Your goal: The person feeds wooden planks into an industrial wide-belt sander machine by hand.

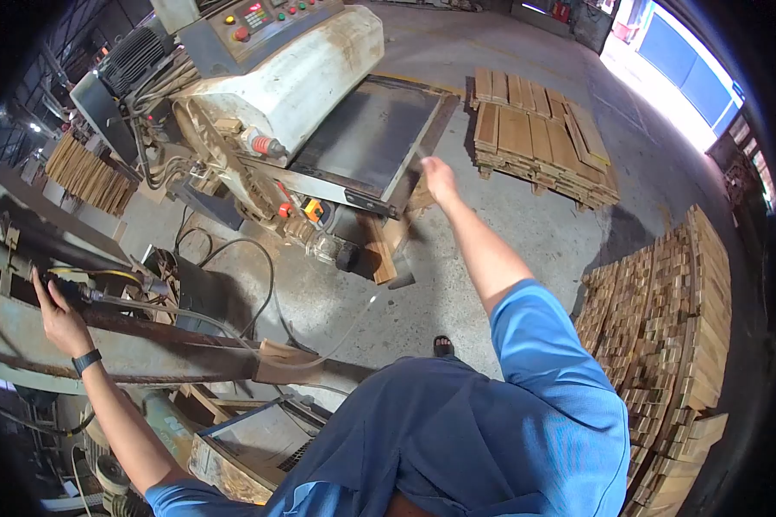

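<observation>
My left hand (63, 326), a dark band at its wrist, is at the grey machine beam on the left. Its fingers are stretched and apart, right at a black fitting (71, 291). From that fitting a clear hose (194, 315) runs to the right and loops over the floor. My right hand (441, 182) is held out over the right edge of the machine's dark flat bed (362, 129). Its fingers are curled in and slightly blurred, and what they hold, if anything, is hidden.
Stacked boards (530, 142) lie beyond my right hand, and a taller stack of wood pieces (647, 327) stands at right. A control panel (263, 21) tops the white machine housing (310, 77). A board (378, 258) leans below the bed, and a black cable (267, 267) crosses the floor.
</observation>
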Motion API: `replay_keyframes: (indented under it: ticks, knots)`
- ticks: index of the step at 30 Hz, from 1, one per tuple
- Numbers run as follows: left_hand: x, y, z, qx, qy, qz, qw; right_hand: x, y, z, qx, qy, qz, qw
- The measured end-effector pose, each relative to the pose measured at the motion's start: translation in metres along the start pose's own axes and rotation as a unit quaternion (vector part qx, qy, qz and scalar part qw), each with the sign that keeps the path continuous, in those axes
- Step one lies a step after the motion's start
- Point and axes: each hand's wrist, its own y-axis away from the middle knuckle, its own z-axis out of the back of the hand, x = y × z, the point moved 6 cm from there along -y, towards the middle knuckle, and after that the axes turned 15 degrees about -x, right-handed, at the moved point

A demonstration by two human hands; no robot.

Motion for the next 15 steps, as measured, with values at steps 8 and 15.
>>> replay_keyframes:
  ticks: [8, 15]
  knots:
    - [0.002, -0.001, -0.002, 0.027, -0.009, 0.018, 0.999, 0.122, 0.019, -0.013, 0.210, 0.168, 0.102, 0.958]
    - [-0.026, -0.002, 0.012, 0.022, 0.036, -0.117, 0.992, 0.088, -0.059, -0.013, 0.086, 0.170, -0.025, 0.981]
